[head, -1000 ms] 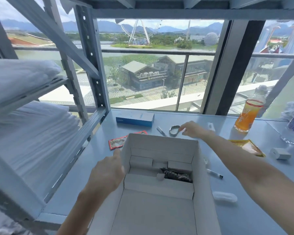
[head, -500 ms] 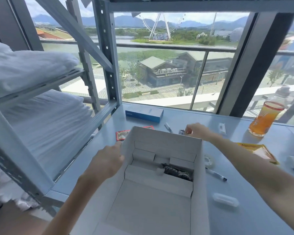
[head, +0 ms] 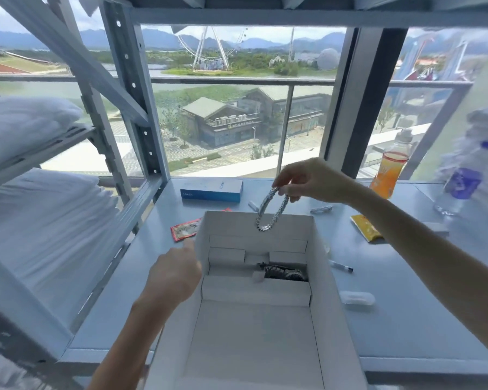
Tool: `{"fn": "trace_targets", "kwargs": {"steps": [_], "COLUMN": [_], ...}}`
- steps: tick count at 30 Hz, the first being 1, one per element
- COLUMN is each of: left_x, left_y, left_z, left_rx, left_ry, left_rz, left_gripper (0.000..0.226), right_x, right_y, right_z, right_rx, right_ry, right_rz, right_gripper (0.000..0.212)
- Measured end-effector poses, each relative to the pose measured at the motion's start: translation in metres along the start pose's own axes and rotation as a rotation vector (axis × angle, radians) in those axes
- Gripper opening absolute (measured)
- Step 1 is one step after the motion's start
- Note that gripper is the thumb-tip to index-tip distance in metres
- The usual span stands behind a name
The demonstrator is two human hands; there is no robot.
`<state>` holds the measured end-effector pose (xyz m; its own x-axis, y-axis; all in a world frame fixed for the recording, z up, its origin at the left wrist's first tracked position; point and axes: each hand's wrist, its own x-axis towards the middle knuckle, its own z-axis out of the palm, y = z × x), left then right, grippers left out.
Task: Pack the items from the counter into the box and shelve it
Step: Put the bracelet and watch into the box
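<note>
An open white cardboard box stands on the pale blue counter in front of me. A dark watch-like item lies at its bottom. My right hand pinches a silver metal bracelet, which hangs above the box's far edge. My left hand rests against the box's left wall, fingers curled on its rim. Around the box on the counter lie a blue carton, a red sachet, a yellow sachet, a pen and a small white case.
A grey metal shelf rack with folded white bedding stands at the left. An orange drink bottle and a clear water bottle stand at the back right, by the window. A small clear item lies behind the box.
My right hand has picked the bracelet off the counter and raised it over the box's far edge. My left hand has stayed at the box's left wall.
</note>
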<state>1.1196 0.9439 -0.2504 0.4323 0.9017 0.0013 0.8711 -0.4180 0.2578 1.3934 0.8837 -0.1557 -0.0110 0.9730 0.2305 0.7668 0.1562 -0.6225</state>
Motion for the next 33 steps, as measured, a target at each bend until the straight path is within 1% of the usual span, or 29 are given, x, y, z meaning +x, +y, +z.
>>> {"fn": "trace_targets", "kwargs": {"steps": [3,5,6,9,11,13,15,16,18,21,23,26,28,30,31,33], "left_x": [0.000,0.000,-0.001,-0.002,-0.002,-0.002,-0.002,-0.002,-0.001,0.000,0.000,0.001,0.002,0.003,0.004,0.004], "left_y": [0.000,0.000,0.000,0.000,0.000,0.000,0.000,0.000,-0.001,-0.001,-0.001,-0.002,-0.003,-0.003,-0.004,-0.005], "left_z": [0.000,-0.001,-0.001,-0.003,-0.004,-0.004,-0.004,-0.003,-0.003,-0.002,-0.001,0.001,0.002,0.004,0.005,0.007], "left_rx": [-0.002,-0.011,-0.016,-0.028,-0.034,-0.041,-0.049,-0.052,-0.049,-0.050,-0.046,-0.045,-0.042,-0.037,-0.035,-0.029], "left_ry": [-0.002,-0.003,-0.004,-0.015,-0.018,-0.020,-0.021,-0.021,-0.022,-0.013,0.000,0.014,0.021,0.031,0.037,0.040], "left_rz": [0.014,0.018,0.021,0.020,0.017,0.014,0.012,0.012,0.014,0.017,0.019,0.017,0.020,0.023,0.023,0.020], "left_gripper": [0.036,0.034,0.033,0.029,0.027,0.026,0.026,0.026,0.026,0.025,0.025,0.025,0.024,0.022,0.022,0.022], "right_x": [-0.001,-0.002,-0.003,-0.005,-0.007,-0.009,-0.011,-0.011,-0.011,-0.011,-0.010,-0.012,-0.015,-0.017,-0.018,-0.020], "right_y": [0.004,0.013,0.017,0.027,0.031,0.034,0.036,0.036,0.033,0.030,0.030,0.033,0.034,0.034,0.034,0.033], "right_z": [0.032,0.049,0.054,0.060,0.060,0.063,0.065,0.066,0.067,0.068,0.069,0.071,0.072,0.072,0.072,0.072], "right_rx": [-0.205,-0.268,-0.262,-0.114,-0.114,-0.256,-0.476,-0.570,-0.668,-0.742,-0.817,-0.924,-0.940,-0.898,-0.865,-0.826], "right_ry": [-0.147,-0.199,-0.211,-0.265,-0.317,-0.394,-0.500,-0.540,-0.589,-0.662,-0.674,-0.644,-0.569,-0.456,-0.443,-0.531], "right_rz": [0.023,0.071,0.090,0.139,0.174,0.175,0.163,0.167,0.193,0.198,0.196,0.182,0.102,-0.019,-0.054,-0.058], "right_gripper": [0.011,0.010,0.009,0.007,0.009,0.019,0.033,0.036,0.031,0.022,0.020,0.027,0.026,0.020,0.018,0.020]}}
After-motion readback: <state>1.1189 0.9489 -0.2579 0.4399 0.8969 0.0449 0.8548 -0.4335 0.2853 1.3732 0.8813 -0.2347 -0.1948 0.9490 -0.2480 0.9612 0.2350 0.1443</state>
